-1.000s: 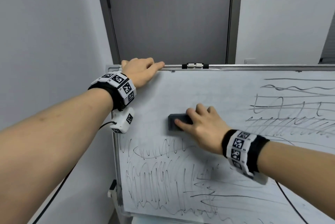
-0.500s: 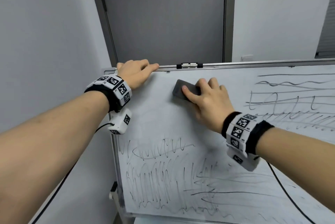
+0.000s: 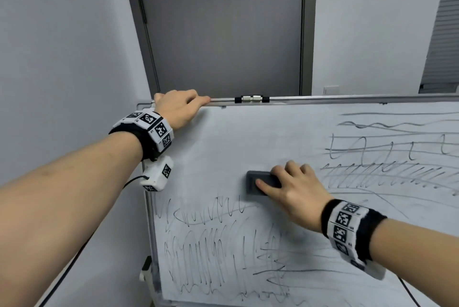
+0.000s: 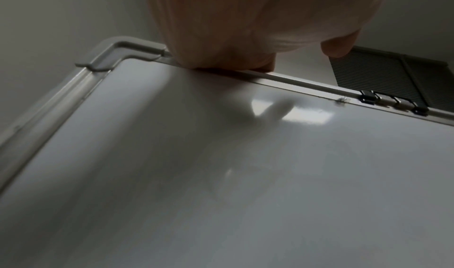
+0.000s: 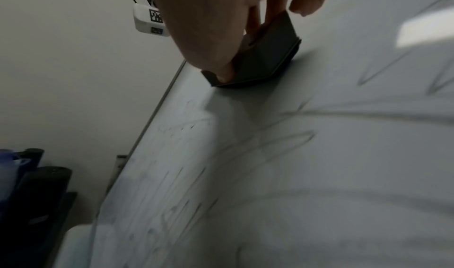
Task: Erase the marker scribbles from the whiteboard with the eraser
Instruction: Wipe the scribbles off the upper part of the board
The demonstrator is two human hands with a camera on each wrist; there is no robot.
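1. I held the dark eraser (image 3: 263,183) in my right hand (image 3: 295,193), thumb along its lower edge and fingers curled over its top, with its pad flat against the whiteboard (image 3: 223,147).
2. My left hand (image 3: 177,108) gripped the top rail of the board near its upper left corner, fingers hooked over the edge; in the left wrist view the palm (image 4: 245,25) sat on that rail.
3. The eraser lay at the middle of the head view, well to the lower right of my left hand and directly under my right fingers.
4. The band of board between the two hands looked wiped, showing only a faint grey haze.
5. Marker scribbles (image 3: 211,252) filled the lower left of the frame just below the eraser, and more lines (image 3: 387,157) ran across the upper right.
6. To do this step well, I judged I should keep the pad flat, press evenly, and overlap each stroke downward into the scribbles just below.
7. I judged the left hand should brace the rail so the board would not rock under the pressure.
8. In the right wrist view the eraser (image 5: 267,58) looked flush on the surface, though that view was blurred.
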